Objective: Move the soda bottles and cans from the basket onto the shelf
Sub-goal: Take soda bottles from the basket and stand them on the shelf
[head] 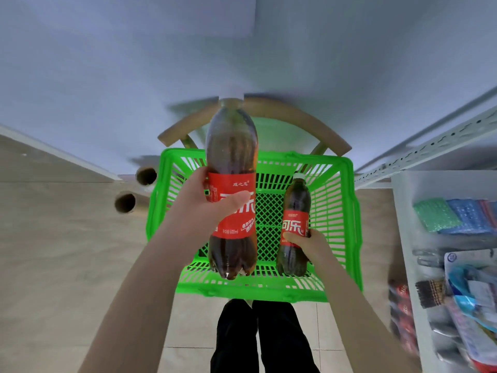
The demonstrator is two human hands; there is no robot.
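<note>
A pale tiled floor [67, 251] is seen below, and a white shelf [406, 216] is set along the right side. A green slatted basket [258, 290] is carried on a wooden chair [295, 117] straight ahead, just left of the shelf. Legs in black trousers [258, 337] are seen beneath the basket's near rim.

Two dark cola bottles with red labels are held over the basket. The nearer bottle [231, 146] is raised upright towards the camera, and the left hand [199, 203] is wrapped round its label, thumb across the front. The second bottle [295, 200], white-capped, is held lower inside the basket's outline; the right hand [309, 246] is clamped round its lower label. Whether its base is resting on the basket floor cannot be told.

Green and blue packets [451, 215] and a brush [430, 292] are laid on the shelf. Red-labelled items [402, 313] lower down are too blurred to name. Two cardboard tubes [146, 175] are lying on the floor left of the basket.
</note>
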